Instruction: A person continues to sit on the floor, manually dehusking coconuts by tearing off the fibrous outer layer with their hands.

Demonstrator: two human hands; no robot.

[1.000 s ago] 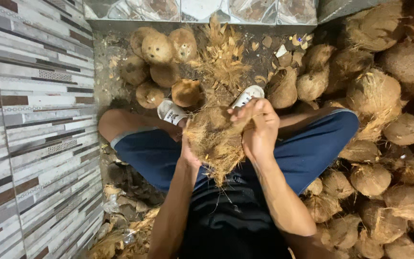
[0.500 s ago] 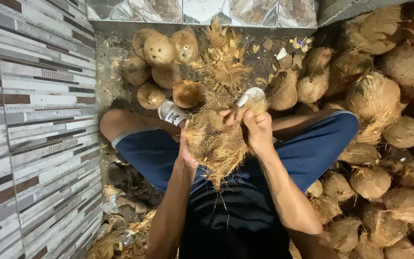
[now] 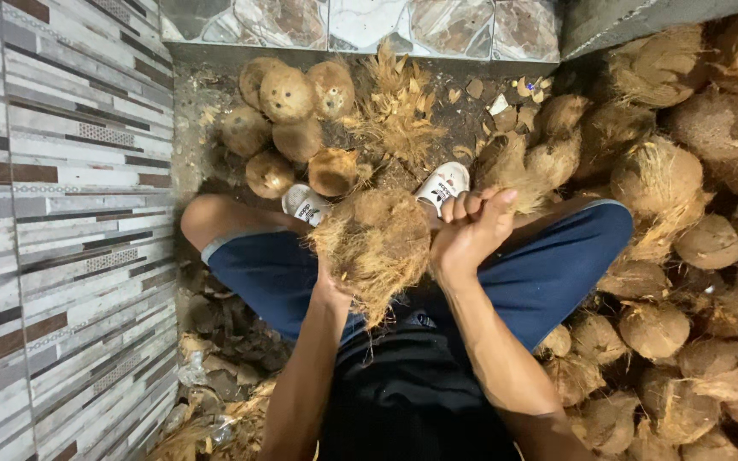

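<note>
**Husky coconut in our lap**

We've got the coconut (image 3: 377, 243) up between our knees, over the blue shorts (image 3: 548, 273). Left hand (image 3: 333, 290) props it from underneath, mostly buried in fibre, so we can't tell how its fingers sit. Right hand (image 3: 470, 230) presses its right side, fingers curled shut. Husked nuts (image 3: 288, 115) lie ahead by the white sandals (image 3: 442, 183); unhusked pile (image 3: 685, 256) on the right.

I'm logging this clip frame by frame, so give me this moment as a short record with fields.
Left hand: left hand under a fibrous coconut, mostly hidden by its husk
Right hand: right hand gripping the coconut's right side
Cleaned pile: bare brown coconuts ahead on the left
Unhusked pile: husky coconuts on the right
Feet: white sandals
Left side: striped tiled wall
</note>
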